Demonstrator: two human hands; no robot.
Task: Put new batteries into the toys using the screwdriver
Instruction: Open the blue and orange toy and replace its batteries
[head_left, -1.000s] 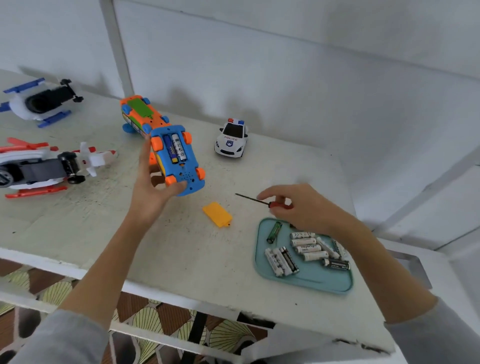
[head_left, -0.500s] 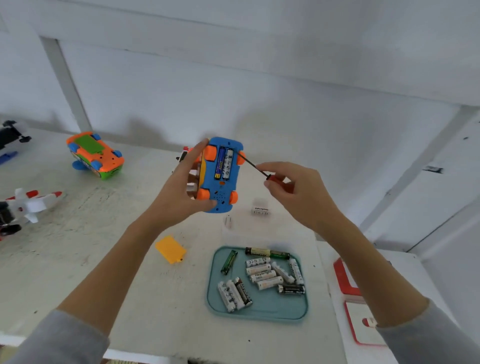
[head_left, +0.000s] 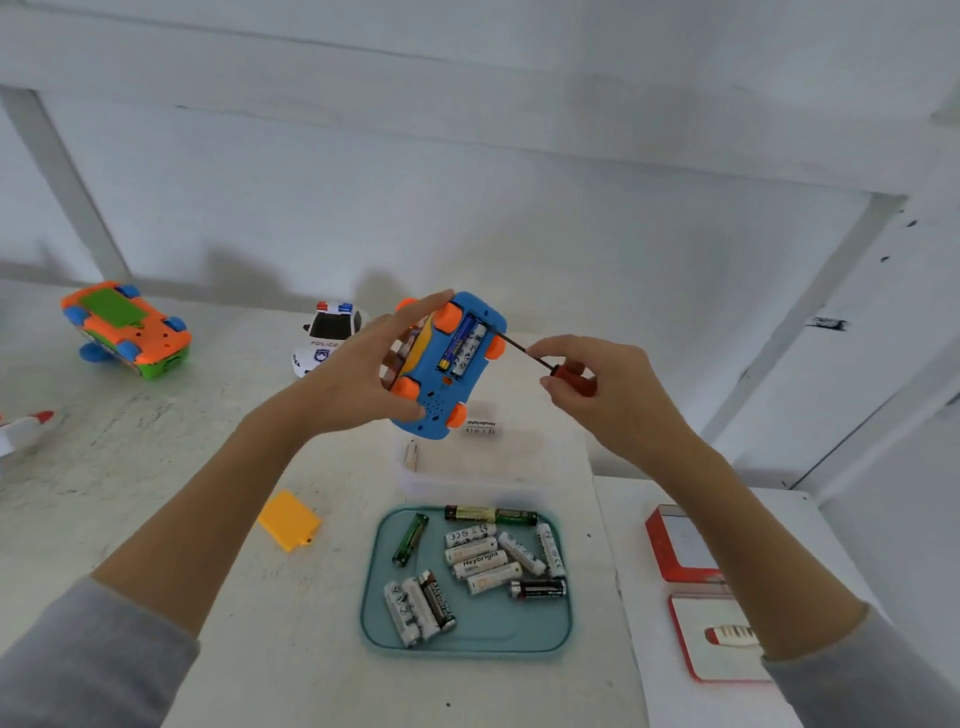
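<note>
My left hand (head_left: 358, 379) grips a blue toy car (head_left: 441, 395) with orange wheels, held up above the table with its underside facing me. Its battery bay is uncovered and two batteries (head_left: 462, 345) lie inside. My right hand (head_left: 602, 389) pinches a red-handled screwdriver (head_left: 563, 370); its black shaft points left, with the tip at the car's right edge beside the bay. The orange battery cover (head_left: 288, 519) lies on the table below my left forearm. A teal tray (head_left: 467, 631) near the front holds several loose batteries.
An orange and green toy car (head_left: 127, 327) lies upside down at the back left. A white police car (head_left: 327, 338) stands behind my left hand. A clear plastic box (head_left: 488, 467) sits beyond the tray. Red and white packaging (head_left: 696, 597) lies to the right.
I have lifted the blue car off the table and picked up the screwdriver, bringing its tip to the car. The view has shifted right. In the last half second the hands barely moved.
</note>
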